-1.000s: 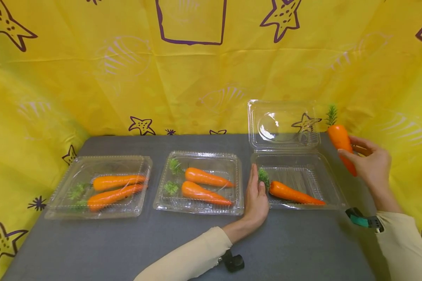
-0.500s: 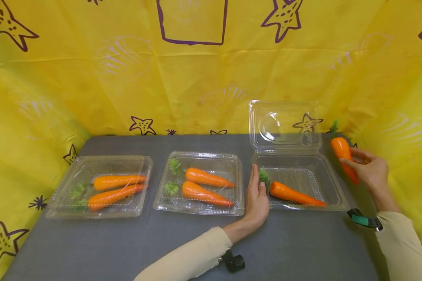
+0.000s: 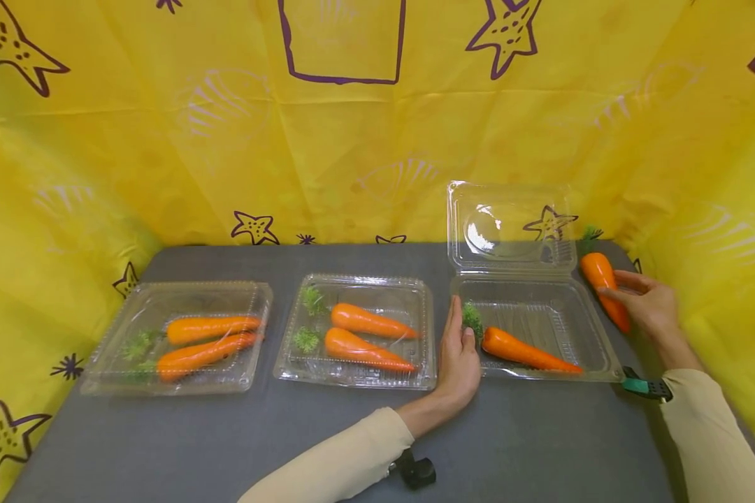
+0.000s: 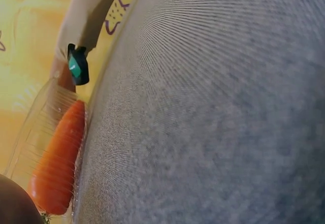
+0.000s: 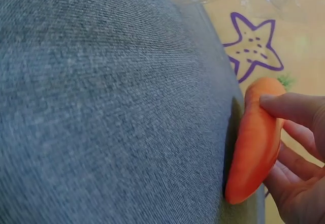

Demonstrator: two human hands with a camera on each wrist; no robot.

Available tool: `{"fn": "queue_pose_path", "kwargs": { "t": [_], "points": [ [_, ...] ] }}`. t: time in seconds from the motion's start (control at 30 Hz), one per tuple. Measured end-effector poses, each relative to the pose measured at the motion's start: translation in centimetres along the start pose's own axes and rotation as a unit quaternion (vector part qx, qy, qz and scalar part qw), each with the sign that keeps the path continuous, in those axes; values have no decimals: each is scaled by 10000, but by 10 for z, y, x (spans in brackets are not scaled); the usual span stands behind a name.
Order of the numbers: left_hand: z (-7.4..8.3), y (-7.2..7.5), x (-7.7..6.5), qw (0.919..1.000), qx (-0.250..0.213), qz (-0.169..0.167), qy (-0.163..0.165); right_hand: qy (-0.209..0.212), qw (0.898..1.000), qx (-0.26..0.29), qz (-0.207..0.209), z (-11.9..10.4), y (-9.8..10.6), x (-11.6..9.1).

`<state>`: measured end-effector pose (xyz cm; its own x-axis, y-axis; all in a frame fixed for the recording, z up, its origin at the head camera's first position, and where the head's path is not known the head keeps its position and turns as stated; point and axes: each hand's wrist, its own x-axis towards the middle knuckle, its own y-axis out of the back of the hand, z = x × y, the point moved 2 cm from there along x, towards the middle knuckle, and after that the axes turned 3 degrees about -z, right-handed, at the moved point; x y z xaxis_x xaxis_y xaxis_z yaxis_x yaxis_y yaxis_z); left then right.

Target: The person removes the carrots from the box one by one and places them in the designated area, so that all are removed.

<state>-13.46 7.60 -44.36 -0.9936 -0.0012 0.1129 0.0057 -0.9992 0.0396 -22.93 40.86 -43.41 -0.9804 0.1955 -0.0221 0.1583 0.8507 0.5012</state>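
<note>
My right hand [image 3: 648, 304] grips an orange carrot [image 3: 606, 290] with a green top, just right of the rightmost clear plastic clamshell box [image 3: 547, 307]. In the right wrist view the thumb lies on one side of the carrot [image 5: 259, 137] and the fingers on the other, close over the grey table. The box stands with its lid [image 3: 509, 227] raised at the back. Inside lies one carrot [image 3: 528, 348], its green top to the left. Upright and with straight fingers, my left hand [image 3: 459, 360] rests along that box's left wall.
To the left stand two more clamshell boxes, a middle one [image 3: 358, 279] and a left one [image 3: 110, 335], lids down, each with two carrots inside. A grey table [image 3: 277, 447] carries everything. Yellow patterned cloth [image 3: 352, 140] hangs behind and at the sides.
My right hand has lowered the carrot toward the table and shifted it slightly left, nearer the box's right side. The left hand has kept its place.
</note>
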Motion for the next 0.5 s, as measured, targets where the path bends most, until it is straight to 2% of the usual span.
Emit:
{"fn": "queue_pose_path", "kwargs": {
  "t": [0.27,0.5],
  "points": [
    [1,0,0,10000,46,5,-20,48,9978,-637,-153,-8,-9,2],
    [0,0,0,9999,115,61,-54,223,9968,-737,-227,-12,-20,3]
  ]
}}
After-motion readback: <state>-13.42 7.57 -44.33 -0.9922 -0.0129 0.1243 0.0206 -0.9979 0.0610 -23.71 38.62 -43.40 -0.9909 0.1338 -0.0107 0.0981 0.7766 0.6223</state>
